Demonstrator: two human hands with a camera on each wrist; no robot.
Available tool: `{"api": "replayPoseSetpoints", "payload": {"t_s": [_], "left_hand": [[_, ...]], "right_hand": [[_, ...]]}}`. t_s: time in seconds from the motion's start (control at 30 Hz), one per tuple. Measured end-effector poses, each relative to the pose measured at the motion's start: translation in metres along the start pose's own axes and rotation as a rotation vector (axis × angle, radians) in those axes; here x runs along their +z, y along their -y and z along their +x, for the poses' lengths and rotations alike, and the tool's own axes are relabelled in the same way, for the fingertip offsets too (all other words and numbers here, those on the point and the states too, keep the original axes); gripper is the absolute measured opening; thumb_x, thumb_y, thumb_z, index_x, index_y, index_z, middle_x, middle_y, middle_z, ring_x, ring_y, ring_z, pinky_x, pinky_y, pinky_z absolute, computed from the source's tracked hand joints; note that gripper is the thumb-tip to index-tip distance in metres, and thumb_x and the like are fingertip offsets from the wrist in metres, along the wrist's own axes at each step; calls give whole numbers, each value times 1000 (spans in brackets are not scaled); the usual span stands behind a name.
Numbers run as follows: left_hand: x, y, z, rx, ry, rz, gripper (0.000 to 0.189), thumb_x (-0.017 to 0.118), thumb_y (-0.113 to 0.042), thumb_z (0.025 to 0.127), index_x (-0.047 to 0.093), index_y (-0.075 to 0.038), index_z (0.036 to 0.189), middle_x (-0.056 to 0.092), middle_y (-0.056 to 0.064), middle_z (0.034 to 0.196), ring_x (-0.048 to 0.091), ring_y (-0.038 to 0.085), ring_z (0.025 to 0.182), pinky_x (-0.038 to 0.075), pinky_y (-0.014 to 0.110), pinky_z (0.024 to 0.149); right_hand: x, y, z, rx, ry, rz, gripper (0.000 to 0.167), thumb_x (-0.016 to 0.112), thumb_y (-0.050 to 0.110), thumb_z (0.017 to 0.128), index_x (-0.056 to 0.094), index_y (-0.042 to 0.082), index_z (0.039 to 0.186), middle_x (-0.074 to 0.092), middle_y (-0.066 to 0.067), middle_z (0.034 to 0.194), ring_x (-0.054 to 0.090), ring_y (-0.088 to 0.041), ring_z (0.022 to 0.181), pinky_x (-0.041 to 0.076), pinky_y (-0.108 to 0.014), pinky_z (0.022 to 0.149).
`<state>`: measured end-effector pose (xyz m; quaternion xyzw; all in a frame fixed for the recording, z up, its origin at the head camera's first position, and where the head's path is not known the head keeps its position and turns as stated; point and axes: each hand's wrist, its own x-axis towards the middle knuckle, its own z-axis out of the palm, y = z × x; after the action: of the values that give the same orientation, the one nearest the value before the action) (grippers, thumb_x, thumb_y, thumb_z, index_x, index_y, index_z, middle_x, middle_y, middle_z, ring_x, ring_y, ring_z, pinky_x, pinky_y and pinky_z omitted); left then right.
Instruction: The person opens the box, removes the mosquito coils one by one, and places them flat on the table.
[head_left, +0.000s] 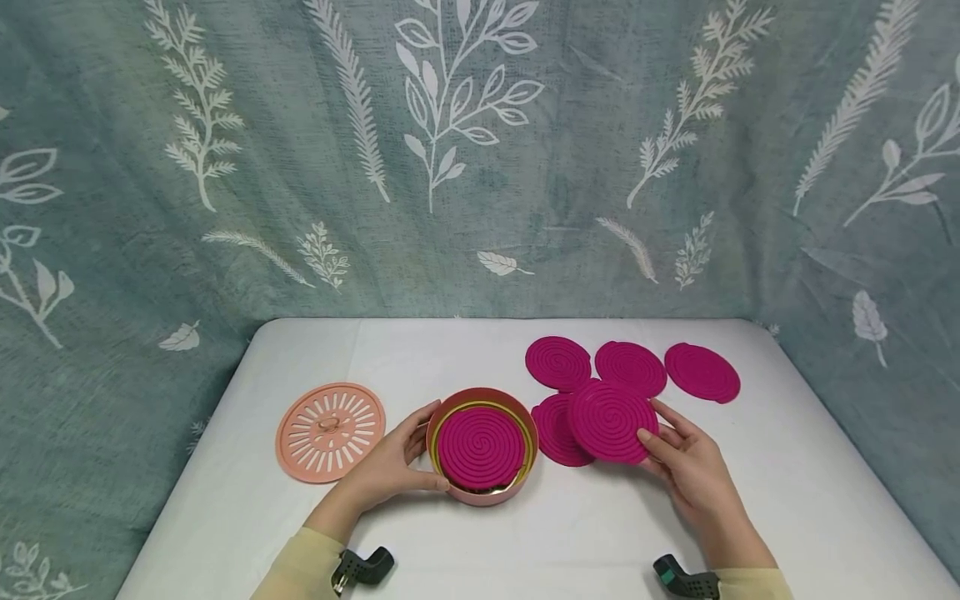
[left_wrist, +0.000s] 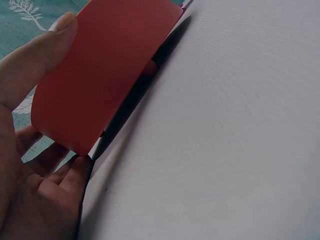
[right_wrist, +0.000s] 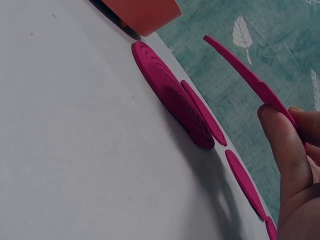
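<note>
My right hand pinches a magenta mosquito coil, a flat spiral disc, by its right edge, thumb on top. The right wrist view shows this coil edge-on, raised off the table and tilted. My left hand grips the left side of a round coral tin, thumb at the near side and fingers behind. Another magenta coil lies inside the tin, within a yellow ring. In the left wrist view, the thumb presses the tin's wall.
Several more magenta coils lie on the white table: one partly beneath the held one, others along the back, such as the far right coil. Left of the tin lies a slotted coral lid. A patterned curtain hangs behind.
</note>
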<state>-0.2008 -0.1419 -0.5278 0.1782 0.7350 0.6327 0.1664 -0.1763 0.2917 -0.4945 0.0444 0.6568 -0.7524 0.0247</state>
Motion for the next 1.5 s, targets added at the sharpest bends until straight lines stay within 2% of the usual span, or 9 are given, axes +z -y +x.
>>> {"api": "replayPoseSetpoints", "payload": {"t_s": [0.23,0.6,0.83,1.27,1.5], "left_hand": [[1,1,0,0,5,4,115,94,-19,66,25,-29,157,28,-4,158,25,16,145,28,22,115],[0,2,1,-8,-16,16,116,96,-25,62,27,-33,156,31,-10,155,27,7,143,31,18,112],[1,2,1,-13,-25,29,117,96,-25,62,27,-31,156,31,-11,155,28,8,143,31,18,112],[1,3,1,4,-28,35,117,96,-24,62,27,-28,157,31,-7,156,27,11,144,30,19,112],[1,4,1,6,-31,30,116,97,-24,62,29,-31,155,32,-8,156,27,10,144,31,19,112]], "right_hand": [[-11,-1,-1,14,-65,-21,77,72,9,91,30,7,155,69,-3,104,70,-12,85,61,-32,74],[-25,-1,-3,24,-132,-34,77,74,11,90,33,9,155,67,-2,99,70,-11,81,62,-31,72],[-36,-5,-1,35,-179,-29,78,73,11,90,32,11,156,65,-1,96,70,-10,80,62,-32,72],[-53,-15,2,90,-251,-25,83,75,16,90,27,12,157,69,3,102,71,-12,85,61,-31,75],[-57,-15,0,116,-275,-99,82,74,19,91,26,11,157,68,4,101,71,-11,85,60,-31,76]]}}
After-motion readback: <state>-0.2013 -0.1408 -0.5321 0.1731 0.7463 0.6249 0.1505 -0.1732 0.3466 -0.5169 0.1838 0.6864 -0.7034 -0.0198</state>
